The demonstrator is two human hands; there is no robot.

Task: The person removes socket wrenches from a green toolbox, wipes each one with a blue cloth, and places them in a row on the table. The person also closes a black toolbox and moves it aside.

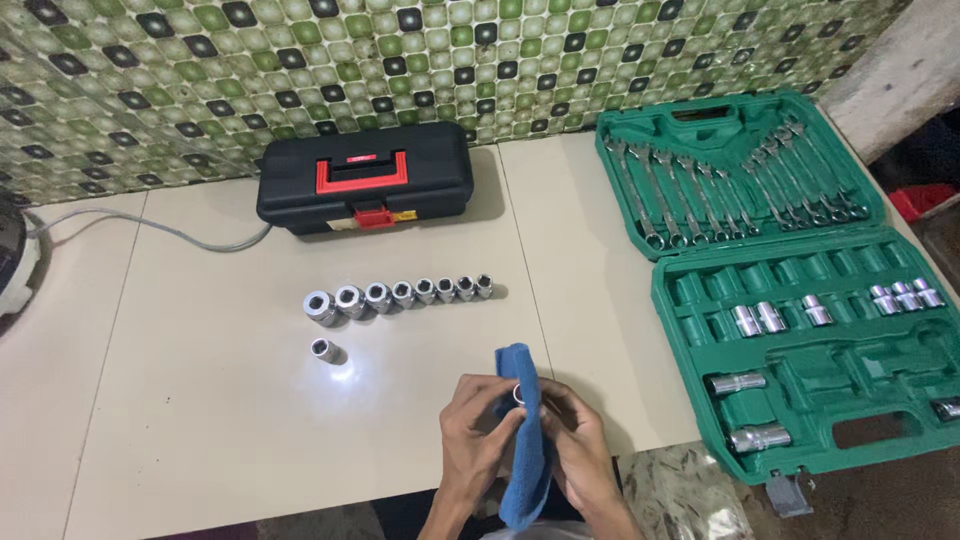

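Hands at the lower centre of the frame, left hand (478, 428) and right hand (572, 440), are closing around a blue cloth (522, 440) wrapping a small socket (517, 394), apparently wiping it, below a socket row (398, 296) on the counter (200, 420).

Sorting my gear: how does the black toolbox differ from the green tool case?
The black toolbox is shut, with a red handle and latch; the green tool case lies open flat. The toolbox hides its contents; the tool case shows wrenches in its lid and sockets in moulded slots. The toolbox sits against the tiled wall; the tool case lies at the table's right edge. Both rest on the beige table.
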